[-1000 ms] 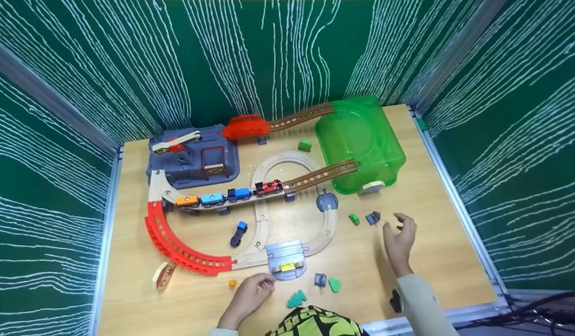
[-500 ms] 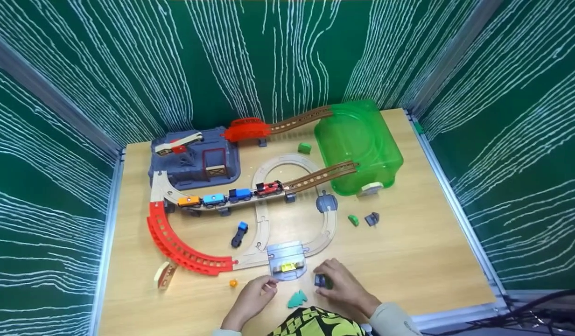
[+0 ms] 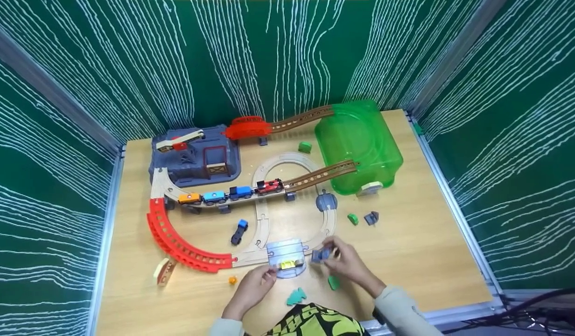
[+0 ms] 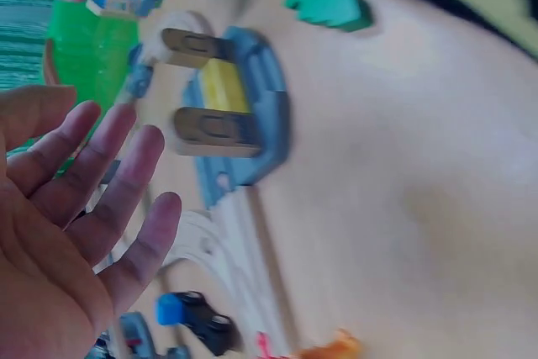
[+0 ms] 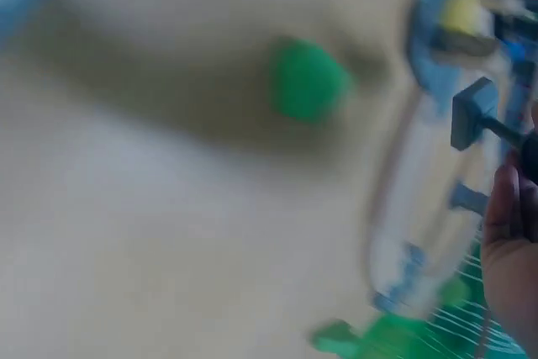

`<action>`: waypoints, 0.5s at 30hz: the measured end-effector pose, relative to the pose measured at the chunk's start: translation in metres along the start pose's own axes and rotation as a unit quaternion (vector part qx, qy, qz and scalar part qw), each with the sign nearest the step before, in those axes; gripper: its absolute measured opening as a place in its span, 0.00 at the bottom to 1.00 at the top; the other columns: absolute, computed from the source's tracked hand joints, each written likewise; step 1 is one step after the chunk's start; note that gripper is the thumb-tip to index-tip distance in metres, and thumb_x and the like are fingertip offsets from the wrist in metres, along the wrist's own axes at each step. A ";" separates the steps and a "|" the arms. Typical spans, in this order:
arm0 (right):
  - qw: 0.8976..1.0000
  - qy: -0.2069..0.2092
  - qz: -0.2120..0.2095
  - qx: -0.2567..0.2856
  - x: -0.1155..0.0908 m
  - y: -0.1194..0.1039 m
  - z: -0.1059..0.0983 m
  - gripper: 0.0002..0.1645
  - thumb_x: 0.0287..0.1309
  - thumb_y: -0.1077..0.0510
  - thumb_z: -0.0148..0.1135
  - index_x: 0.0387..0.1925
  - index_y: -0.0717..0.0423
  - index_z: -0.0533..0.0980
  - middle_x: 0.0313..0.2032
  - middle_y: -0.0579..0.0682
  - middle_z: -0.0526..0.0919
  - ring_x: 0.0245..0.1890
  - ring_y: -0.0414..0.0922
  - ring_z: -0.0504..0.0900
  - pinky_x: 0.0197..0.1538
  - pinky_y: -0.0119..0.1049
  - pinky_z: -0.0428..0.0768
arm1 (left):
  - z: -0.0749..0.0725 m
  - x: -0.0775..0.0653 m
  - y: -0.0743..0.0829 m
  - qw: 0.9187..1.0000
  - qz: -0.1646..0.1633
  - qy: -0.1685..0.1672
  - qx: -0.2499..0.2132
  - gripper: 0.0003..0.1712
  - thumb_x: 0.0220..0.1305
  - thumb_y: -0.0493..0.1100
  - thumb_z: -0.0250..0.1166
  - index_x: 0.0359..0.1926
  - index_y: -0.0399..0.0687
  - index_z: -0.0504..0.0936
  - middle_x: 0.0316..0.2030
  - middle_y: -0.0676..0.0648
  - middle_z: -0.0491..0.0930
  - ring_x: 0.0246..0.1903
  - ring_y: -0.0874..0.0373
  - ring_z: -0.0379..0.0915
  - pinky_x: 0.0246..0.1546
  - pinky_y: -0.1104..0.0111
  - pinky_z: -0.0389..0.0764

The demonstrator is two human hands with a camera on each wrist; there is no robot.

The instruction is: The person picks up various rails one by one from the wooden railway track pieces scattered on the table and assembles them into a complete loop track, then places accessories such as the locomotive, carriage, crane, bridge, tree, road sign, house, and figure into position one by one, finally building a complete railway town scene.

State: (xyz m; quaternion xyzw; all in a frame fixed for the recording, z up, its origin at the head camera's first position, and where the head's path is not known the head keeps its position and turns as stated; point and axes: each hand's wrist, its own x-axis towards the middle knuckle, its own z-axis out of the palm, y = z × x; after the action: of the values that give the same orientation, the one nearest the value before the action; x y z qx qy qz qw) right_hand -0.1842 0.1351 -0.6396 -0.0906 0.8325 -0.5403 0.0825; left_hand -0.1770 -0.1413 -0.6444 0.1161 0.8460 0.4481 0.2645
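My right hand grips a small grey-blue plastic toy piece, raised beside the wooden track's right curve. In the right wrist view the piece shows a blocky end on a thin stem; its other end is hidden by the fingers. My left hand has its fingers loosely extended and holds nothing in the left wrist view. Its fingertips are near the grey track plate, which carries a yellow part between two wooden arched blocks. Close by lie a green toy tree and a rounded green piece.
A toy train stands on the raised track. Around it are red curved track, a grey crane base and a translucent green box. A small truck, an orange figure and a grey piece lie loose.
My right hand came from the right to the table's front, took the grey-blue piece beside the rounded green one, and lifted it toward the track. The left hand stays near the plate.
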 end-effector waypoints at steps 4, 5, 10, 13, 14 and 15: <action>0.999 0.007 -0.039 0.016 0.019 -0.036 -0.019 0.22 0.37 0.74 0.65 0.38 0.64 0.69 0.32 0.61 0.78 0.28 0.56 0.74 0.31 0.48 0.74 | -0.006 0.013 0.022 0.999 0.020 0.026 0.010 0.17 0.60 0.46 0.55 0.50 0.52 0.73 0.43 0.54 0.74 0.42 0.61 0.69 0.44 0.65 0.72; 0.999 0.001 -0.047 0.015 0.022 -0.043 -0.023 0.22 0.37 0.73 0.65 0.38 0.66 0.69 0.32 0.61 0.78 0.29 0.56 0.74 0.31 0.49 0.74 | -0.007 0.017 0.029 0.999 0.029 0.032 0.008 0.19 0.59 0.47 0.55 0.52 0.53 0.71 0.45 0.53 0.73 0.43 0.60 0.69 0.44 0.65 0.72; 0.996 -0.052 -0.065 0.019 0.035 -0.068 -0.036 0.19 0.39 0.71 0.66 0.37 0.66 0.70 0.35 0.58 0.77 0.32 0.51 0.74 0.34 0.44 0.76 | -0.008 0.036 0.055 0.995 0.083 0.035 -0.031 0.28 0.58 0.49 0.58 0.59 0.56 0.63 0.52 0.51 0.68 0.47 0.56 0.69 0.45 0.65 0.72; 0.993 -0.086 -0.072 0.041 0.041 -0.079 -0.041 0.18 0.41 0.70 0.65 0.37 0.65 0.72 0.36 0.58 0.77 0.32 0.52 0.73 0.35 0.41 0.76 | -0.008 0.044 0.065 0.991 0.115 0.022 -0.068 0.30 0.58 0.49 0.57 0.61 0.53 0.61 0.55 0.48 0.67 0.47 0.54 0.69 0.44 0.65 0.73; 0.991 -0.097 -0.073 0.052 0.043 -0.082 -0.042 0.18 0.41 0.70 0.65 0.38 0.65 0.72 0.37 0.58 0.77 0.32 0.52 0.73 0.36 0.40 0.76 | -0.008 0.046 0.068 0.989 0.120 0.013 -0.085 0.30 0.59 0.48 0.57 0.62 0.51 0.60 0.55 0.47 0.66 0.47 0.54 0.69 0.43 0.66 0.74; 0.989 -0.107 -0.076 0.063 0.044 -0.084 -0.044 0.17 0.41 0.70 0.65 0.38 0.66 0.72 0.37 0.59 0.76 0.33 0.53 0.73 0.36 0.39 0.76 | -0.008 0.048 0.070 0.987 0.122 0.004 -0.105 0.30 0.59 0.48 0.56 0.62 0.50 0.60 0.55 0.47 0.66 0.48 0.54 0.69 0.43 0.68 0.74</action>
State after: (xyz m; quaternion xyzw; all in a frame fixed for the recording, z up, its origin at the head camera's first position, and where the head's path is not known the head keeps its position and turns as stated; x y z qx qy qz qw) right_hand -0.2325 0.1295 -0.5467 -0.2055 0.7737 -0.5837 0.1358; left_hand -0.2243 -0.0863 -0.5992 0.1883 0.7748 0.5640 0.2147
